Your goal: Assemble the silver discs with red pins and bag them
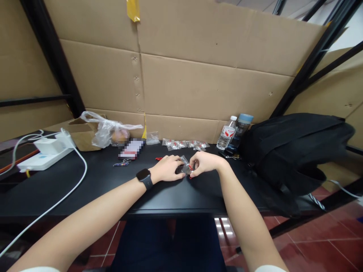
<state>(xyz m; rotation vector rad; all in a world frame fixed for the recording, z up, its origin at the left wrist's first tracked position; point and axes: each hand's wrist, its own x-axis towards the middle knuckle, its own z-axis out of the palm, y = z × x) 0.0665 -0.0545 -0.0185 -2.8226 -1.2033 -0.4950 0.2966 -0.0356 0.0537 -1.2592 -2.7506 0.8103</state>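
Between my two hands, just above the black desk, is a small clear plastic bag [185,160]. My left hand [168,168], with a dark watch on the wrist, holds the bag's left side between thumb and fingers. My right hand [204,163] is closed in a pinch on a small red cord [191,176] at the bag's right side. What hangs on the cord is too small to tell. Another red cord [159,158] lies just beyond my left hand. Behind my hands, several small clear packets [174,144] with red bits inside lie in a row.
At the back right stand a water bottle [227,133] and a blue-lidded bottle [244,122], beside a black backpack [289,151]. On the left are a white power strip [45,160] with a cable, a cardboard box [82,134] and a knotted plastic bag [106,132]. Cardboard panels wall the back.
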